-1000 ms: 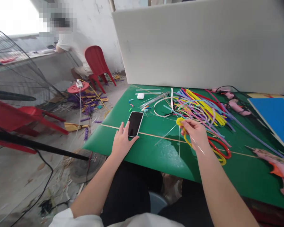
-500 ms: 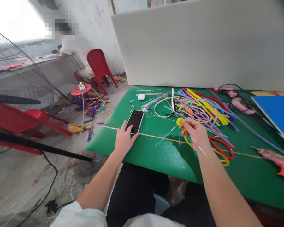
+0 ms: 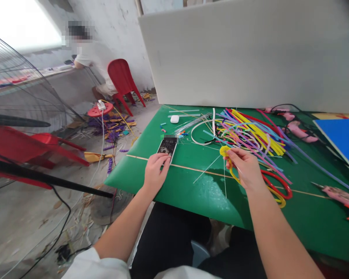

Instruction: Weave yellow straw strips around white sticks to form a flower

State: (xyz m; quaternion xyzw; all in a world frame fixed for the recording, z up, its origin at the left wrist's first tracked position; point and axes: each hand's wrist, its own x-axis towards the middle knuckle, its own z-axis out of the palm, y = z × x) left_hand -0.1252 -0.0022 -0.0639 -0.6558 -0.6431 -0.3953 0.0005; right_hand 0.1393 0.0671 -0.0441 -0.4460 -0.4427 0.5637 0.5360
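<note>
My left hand (image 3: 156, 170) rests on the lower part of a phone (image 3: 170, 145), which lies on the green table with its screen lit. Its fingers are slightly bent over the glass, not wrapped round the phone. In my right hand (image 3: 244, 166), thumb and fingers pinch a small round piece of fuzzy yellow chenille stem (image 3: 225, 150) above the table. A yellow strand hangs in a curve below it, and thin pale rods slant down near it. Red and yellow loops (image 3: 282, 182) lie behind my right wrist, partly hidden.
A heap of coloured chenille stems (image 3: 250, 131) lies beyond my right hand. Pink glue guns (image 3: 341, 197) with cables and a blue board (image 3: 341, 139) are at the right. A white case (image 3: 175, 119) lies past the phone. A person sits by a red chair (image 3: 122, 75).
The phone's screen has gone from dark to lit. My left fingers have drawn closer together and bent on it. My right hand still pinches the yellow piece; the view has shifted slightly.
</note>
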